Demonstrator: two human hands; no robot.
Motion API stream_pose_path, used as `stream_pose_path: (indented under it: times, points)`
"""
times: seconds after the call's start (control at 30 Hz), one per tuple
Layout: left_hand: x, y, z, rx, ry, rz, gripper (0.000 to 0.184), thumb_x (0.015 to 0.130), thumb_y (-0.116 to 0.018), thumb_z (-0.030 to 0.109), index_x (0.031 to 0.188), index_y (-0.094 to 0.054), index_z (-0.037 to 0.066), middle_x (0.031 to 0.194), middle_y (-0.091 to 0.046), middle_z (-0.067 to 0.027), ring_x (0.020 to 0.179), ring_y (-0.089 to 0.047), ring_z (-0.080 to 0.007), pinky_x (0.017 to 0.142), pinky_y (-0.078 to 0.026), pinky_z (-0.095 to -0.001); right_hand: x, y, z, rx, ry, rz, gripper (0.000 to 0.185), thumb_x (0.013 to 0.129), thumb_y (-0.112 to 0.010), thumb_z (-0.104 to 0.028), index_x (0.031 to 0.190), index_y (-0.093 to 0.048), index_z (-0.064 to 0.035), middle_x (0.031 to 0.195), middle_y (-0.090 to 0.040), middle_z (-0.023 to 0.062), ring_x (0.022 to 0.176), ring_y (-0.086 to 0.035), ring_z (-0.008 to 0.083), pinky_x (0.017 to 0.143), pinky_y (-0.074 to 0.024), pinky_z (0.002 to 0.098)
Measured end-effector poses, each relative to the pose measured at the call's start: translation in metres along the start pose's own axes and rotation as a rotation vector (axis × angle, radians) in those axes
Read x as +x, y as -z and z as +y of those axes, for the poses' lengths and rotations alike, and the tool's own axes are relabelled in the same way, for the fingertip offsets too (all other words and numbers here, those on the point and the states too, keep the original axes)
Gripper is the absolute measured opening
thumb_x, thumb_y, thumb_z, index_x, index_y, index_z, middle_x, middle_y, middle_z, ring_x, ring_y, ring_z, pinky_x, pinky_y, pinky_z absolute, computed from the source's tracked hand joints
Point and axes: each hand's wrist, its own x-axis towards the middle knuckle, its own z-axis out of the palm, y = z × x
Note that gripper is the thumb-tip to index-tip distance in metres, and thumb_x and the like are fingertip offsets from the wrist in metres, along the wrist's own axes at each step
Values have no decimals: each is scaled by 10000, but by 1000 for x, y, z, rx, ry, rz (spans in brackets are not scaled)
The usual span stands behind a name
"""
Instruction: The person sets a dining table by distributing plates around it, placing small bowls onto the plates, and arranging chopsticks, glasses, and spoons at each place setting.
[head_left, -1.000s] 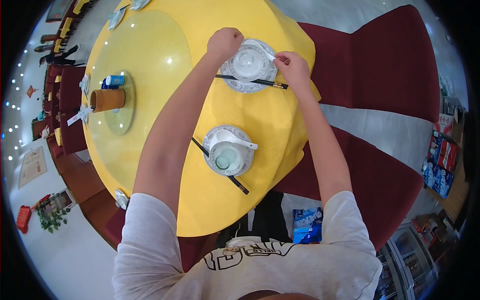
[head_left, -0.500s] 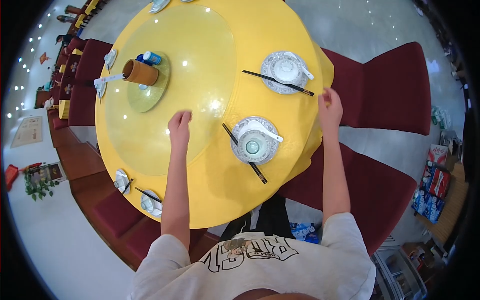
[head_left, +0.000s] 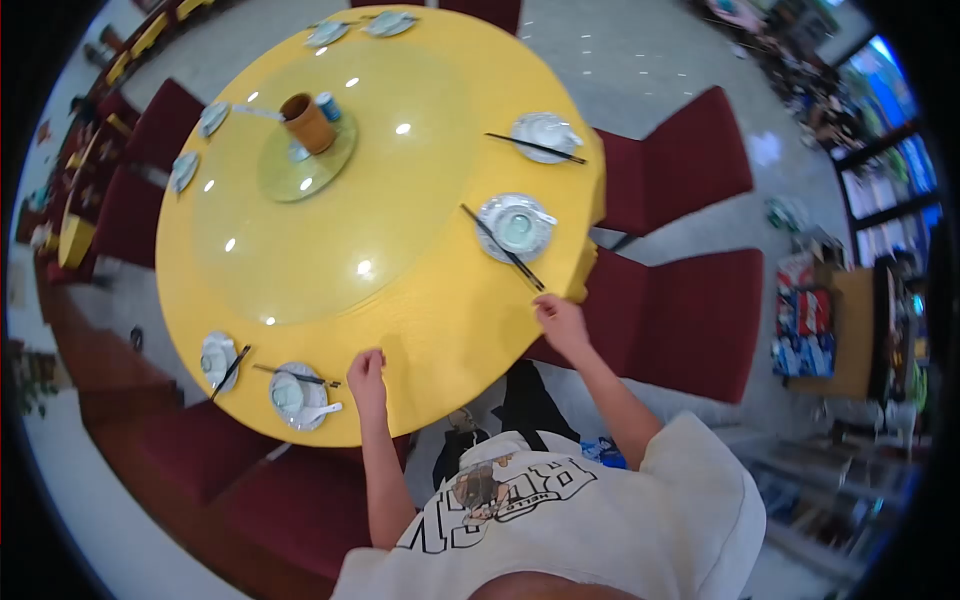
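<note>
My left hand (head_left: pixel 368 374) hovers over the near edge of the yellow-covered round table (head_left: pixel 430 365), fingers curled together and nothing visible in them. To its left is a place setting with a plate (head_left: pixel 312 412), a glass bowl (head_left: pixel 287 394), a white spoon (head_left: pixel 325 411) and black chopsticks (head_left: pixel 295 375). My right hand (head_left: pixel 562 324) has loosely bent fingers, partly apart, just beyond the lower end of another pair of chopsticks (head_left: pixel 510 258); whether it touches them I cannot tell. Those chopsticks lie across a patterned plate (head_left: pixel 497 212) carrying a glass bowl (head_left: pixel 519 228) and a white spoon (head_left: pixel 546 216).
A glass turntable (head_left: pixel 370 180) bears a small round stand (head_left: pixel 282 180) with a brown cup (head_left: pixel 308 124) and a blue-and-white can (head_left: pixel 327 106). Another setting (head_left: pixel 545 135) lies at right. Maroon chairs (head_left: pixel 690 320) surround the table. Stacked packages (head_left: pixel 805 320) stand at far right.
My view has shifted left and back, showing more of the table. Both hands have come lower, the right one inward from beside the table edge. The nearby settings look unchanged.
</note>
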Motion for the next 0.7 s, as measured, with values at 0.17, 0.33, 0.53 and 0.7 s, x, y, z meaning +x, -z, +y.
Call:
stream_pose_path:
  times: [0.17, 0.33, 0.53, 0.7]
  points:
    - [-67, 11, -81, -141, 120, -102, 124, 929, -609, 96, 917, -660, -16, 798, -630, -24, 729, -569, -92, 660, -441, -226, -102, -31, -2, -12, -37, -172, 180, 822, -656, -154, 967, -709, -63, 830, -707, 128, 769, -697, 243, 704, -548, 361]
    - [-82, -9, -83, -239, 104, -258, 101, 912, -628, 89, 898, -653, -8, 762, -617, -19, 704, -568, -85, 642, -447, -222, -168, -15, -8, -78, -92, -218, 182, 833, -654, -131, 987, -692, -42, 835, -698, 71, 762, -667, 157, 713, -532, 310]
    - [-76, 6, -68, -6, -184, -445, 137, 926, -611, 103, 831, -613, 4, 686, -556, 2, 631, -500, -71, 580, -411, -234, -203, 0, 9, -252, -73, -370, 252, 828, -650, -170, 1054, -668, -59, 919, -710, 106, 864, -685, 238, 776, -538, 359]
    - [-98, 18, -85, 9, -75, -258, 328, 961, -565, 136, 669, -432, 66, 611, -402, 33, 568, -389, -66, 512, -323, -256, -247, 31, 128, -432, -196, -355, 278, 803, -618, -240, 1037, -704, -118, 991, -712, 128, 936, -673, 319, 816, -528, 429]
